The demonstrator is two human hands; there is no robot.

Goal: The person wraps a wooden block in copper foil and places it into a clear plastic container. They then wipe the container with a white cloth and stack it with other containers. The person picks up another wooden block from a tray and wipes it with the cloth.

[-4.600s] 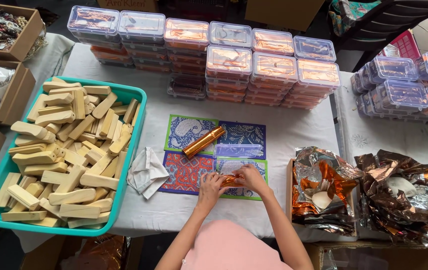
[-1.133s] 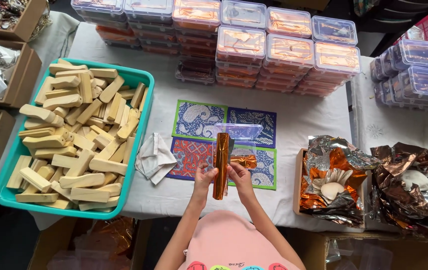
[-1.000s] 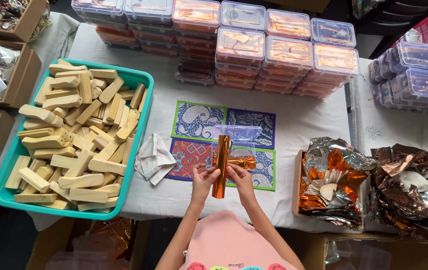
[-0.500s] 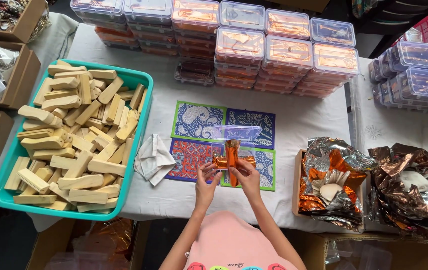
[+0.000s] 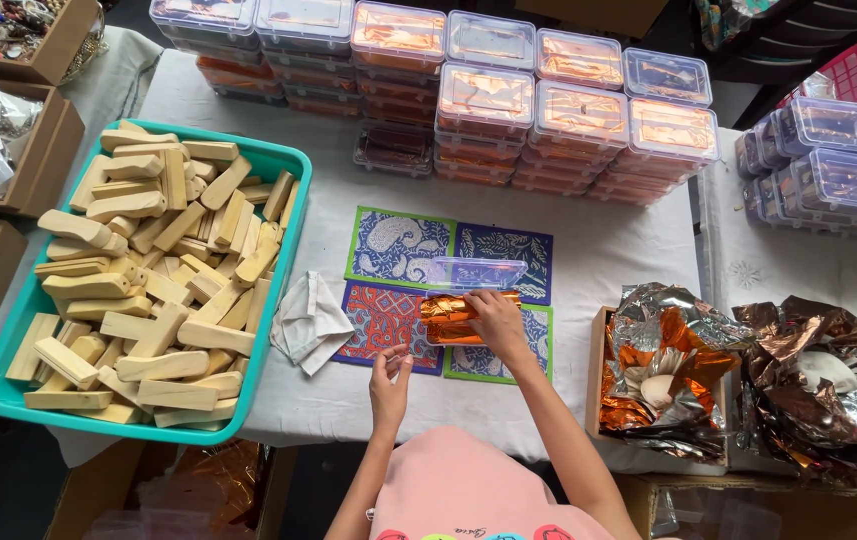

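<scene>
A copper foil-wrapped piece (image 5: 454,318) is pressed down by the right hand (image 5: 494,318) inside a small clear plastic box (image 5: 474,300), which sits on the patterned mats (image 5: 399,250) at the middle of the worktop (image 5: 609,250). Its long axis is laid left to right across the box. The fingers are curled over the foil's right end. The left hand (image 5: 389,385) is held loosely open and empty, nearer the body than the box, just off the mats' near edge.
</scene>
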